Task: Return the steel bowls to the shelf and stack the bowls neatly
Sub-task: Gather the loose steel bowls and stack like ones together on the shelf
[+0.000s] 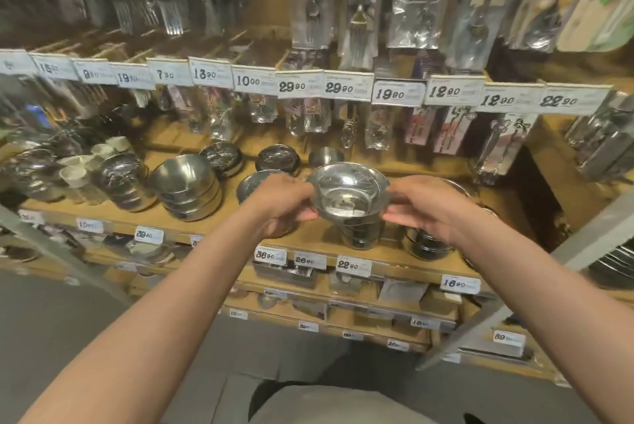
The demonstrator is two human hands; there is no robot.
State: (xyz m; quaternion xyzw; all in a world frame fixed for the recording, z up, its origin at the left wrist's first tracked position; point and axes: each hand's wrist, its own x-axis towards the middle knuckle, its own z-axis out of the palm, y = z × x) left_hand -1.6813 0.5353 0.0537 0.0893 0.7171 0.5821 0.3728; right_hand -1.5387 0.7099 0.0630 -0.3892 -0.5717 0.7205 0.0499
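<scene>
Both forearms reach out to one flared steel bowl, mouth up, the left hand and right hand pinching opposite rims. It sits directly above a bowl stack on the wooden shelf; lowering looks next.

Both hands, left and right, reach forward, fingers seemingly curled, pinching something between them.
</scene>
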